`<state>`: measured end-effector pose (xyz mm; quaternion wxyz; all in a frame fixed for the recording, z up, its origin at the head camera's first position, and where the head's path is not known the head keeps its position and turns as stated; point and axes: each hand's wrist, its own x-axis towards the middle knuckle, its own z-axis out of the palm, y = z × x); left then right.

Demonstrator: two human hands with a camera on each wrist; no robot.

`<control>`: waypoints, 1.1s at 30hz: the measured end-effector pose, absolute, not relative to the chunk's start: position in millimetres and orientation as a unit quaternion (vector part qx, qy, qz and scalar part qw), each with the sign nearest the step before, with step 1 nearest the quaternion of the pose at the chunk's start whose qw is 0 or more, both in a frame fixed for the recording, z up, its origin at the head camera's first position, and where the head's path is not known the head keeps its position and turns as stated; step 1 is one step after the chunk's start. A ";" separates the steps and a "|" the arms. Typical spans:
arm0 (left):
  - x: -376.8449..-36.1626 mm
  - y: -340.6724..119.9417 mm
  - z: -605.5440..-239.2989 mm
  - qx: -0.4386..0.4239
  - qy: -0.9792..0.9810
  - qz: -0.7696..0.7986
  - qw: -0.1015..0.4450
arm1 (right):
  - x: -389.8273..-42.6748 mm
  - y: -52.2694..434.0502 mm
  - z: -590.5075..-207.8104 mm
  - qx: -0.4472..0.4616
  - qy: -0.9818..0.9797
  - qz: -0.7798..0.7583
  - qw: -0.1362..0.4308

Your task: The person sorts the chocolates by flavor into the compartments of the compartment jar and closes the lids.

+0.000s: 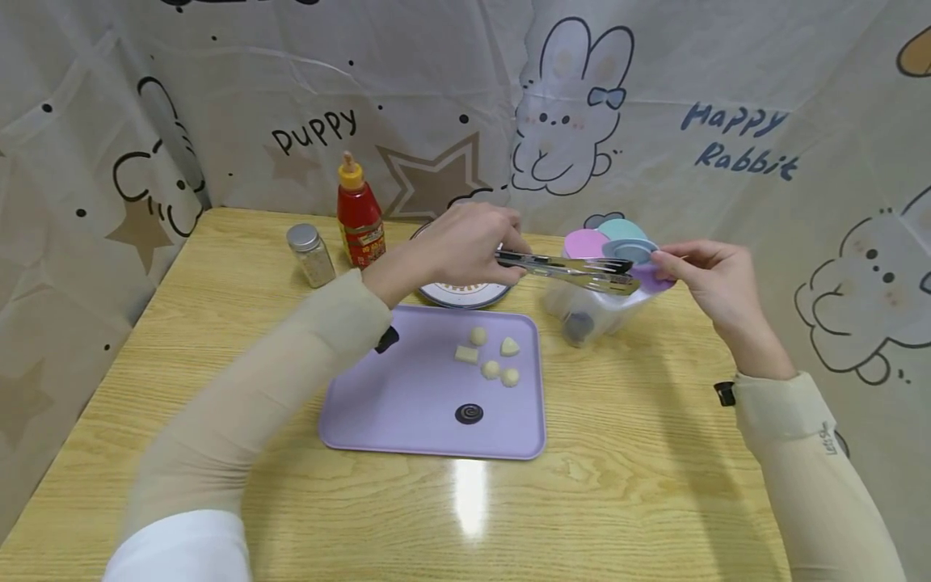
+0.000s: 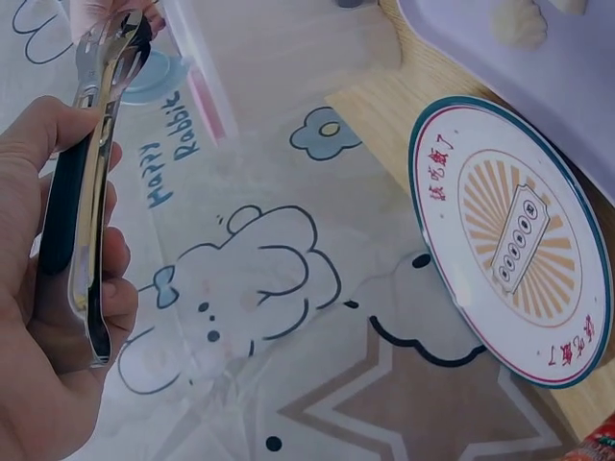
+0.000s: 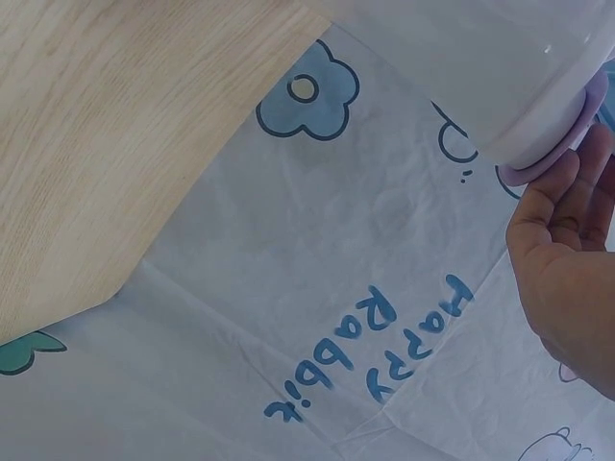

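Left hand curled round metal tongs, gripping the dark-sleeved handle end, tips pointing right toward the clear container. Seen from the left wrist: tongs squeezed nearly closed, thumb and fingers wrapped about both arms. Right hand at the container's upper right edge, fingertips pinching or touching the purple disc at its rim; from the right wrist, fingers lying loosely straight under the container's lilac-edged rim, exact grip hard to tell. Pastel round lids, pink, teal and blue-grey, fanned at the container's top, just above the tong tips. Container tilted on the table, right of the lilac tray.

On the tray: five pale dough-like pieces clustered near the far right corner, plus a dark spiral piece nearer the front. Behind the tray, a round plate with teal rim and sunburst print, partly hidden under the left wrist. Further left, a red sauce bottle and a small shaker jar standing upright, close together. Cartoon-printed cloth all round the back.
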<state>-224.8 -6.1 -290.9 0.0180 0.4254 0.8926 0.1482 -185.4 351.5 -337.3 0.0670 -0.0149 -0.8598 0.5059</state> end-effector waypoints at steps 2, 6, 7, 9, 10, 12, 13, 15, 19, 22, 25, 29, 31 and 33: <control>-225.8 -4.3 -291.9 0.423 0.894 0.145 0.022 | -185.4 351.5 -337.2 -0.014 -0.860 0.507 0.066; -226.8 -2.7 -293.4 0.415 0.898 0.141 0.035 | -185.3 351.1 -336.9 -0.010 -0.858 0.509 0.066; -227.1 -2.4 -293.7 0.413 0.899 0.139 0.038 | -185.3 351.1 -336.8 -0.010 -0.858 0.509 0.066; -227.6 -2.0 -294.1 0.411 0.901 0.136 0.044 | -185.3 351.0 -336.9 -0.009 -0.857 0.511 0.066; -228.0 -1.7 -294.5 0.411 0.901 0.134 0.045 | -185.3 351.1 -336.9 -0.009 -0.857 0.512 0.066; -228.5 -1.0 -294.8 0.413 0.900 0.132 0.047 | -185.4 351.3 -337.1 -0.008 -0.856 0.513 0.066; -228.7 -0.7 -295.0 0.414 0.899 0.131 0.047 | -185.4 351.4 -337.2 -0.008 -0.855 0.514 0.066; -229.0 -0.2 -295.1 0.418 0.898 0.131 0.046 | -185.5 351.5 -337.6 -0.007 -0.854 0.517 0.067; -227.5 -2.7 -294.1 0.412 0.901 0.129 0.043 | -185.6 351.3 -337.7 -0.006 -0.849 0.524 0.066; -223.0 -11.2 -292.2 0.400 0.907 0.126 0.042 | -185.8 350.3 -337.2 -0.005 -0.846 0.530 0.066; -214.3 -26.1 -291.0 0.394 0.909 0.125 0.043 | -185.6 349.2 -336.8 -0.004 -0.844 0.532 0.067; -197.9 -52.2 -294.1 0.395 0.909 0.127 0.039 | -185.6 349.5 -336.8 -0.007 -0.844 0.532 0.067; -188.5 -65.7 -297.5 0.395 0.909 0.128 0.037 | -185.7 350.7 -337.3 -0.011 -0.846 0.530 0.066; -178.8 -78.4 -302.2 0.397 0.908 0.129 0.035 | -185.7 352.2 -338.1 -0.015 -0.847 0.527 0.065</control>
